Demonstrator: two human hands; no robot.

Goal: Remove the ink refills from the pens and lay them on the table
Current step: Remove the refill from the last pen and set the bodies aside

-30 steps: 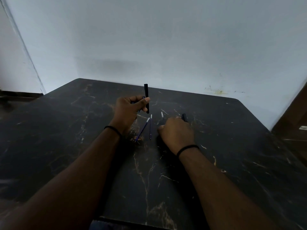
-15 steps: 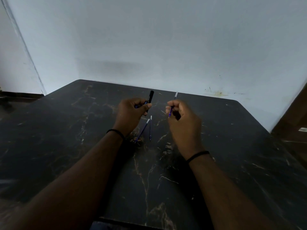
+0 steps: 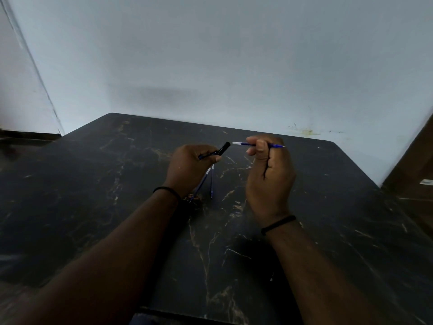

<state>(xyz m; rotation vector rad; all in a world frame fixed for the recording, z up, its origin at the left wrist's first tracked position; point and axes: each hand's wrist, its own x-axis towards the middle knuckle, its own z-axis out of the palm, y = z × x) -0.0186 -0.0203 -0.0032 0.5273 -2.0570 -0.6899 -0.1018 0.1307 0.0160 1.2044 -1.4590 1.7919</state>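
Partly hidden: left hand (image 3: 191, 166) grips pen (image 3: 222, 148); right hand (image 3: 269, 174) pinches refill (image 3: 243, 144).

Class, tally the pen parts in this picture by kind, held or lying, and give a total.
Ink refills: 3, one in the right hand, two on the table
Black pen barrels: 1, in the left hand
Total: 4

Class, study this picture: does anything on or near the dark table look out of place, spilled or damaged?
One thing: a yellowish stain on the pale wall just behind the table's far right edge, with small dark specks beside it. Otherwise nothing stands out; two ink refills lie close together on the table, unbroken, with no ink spilled.
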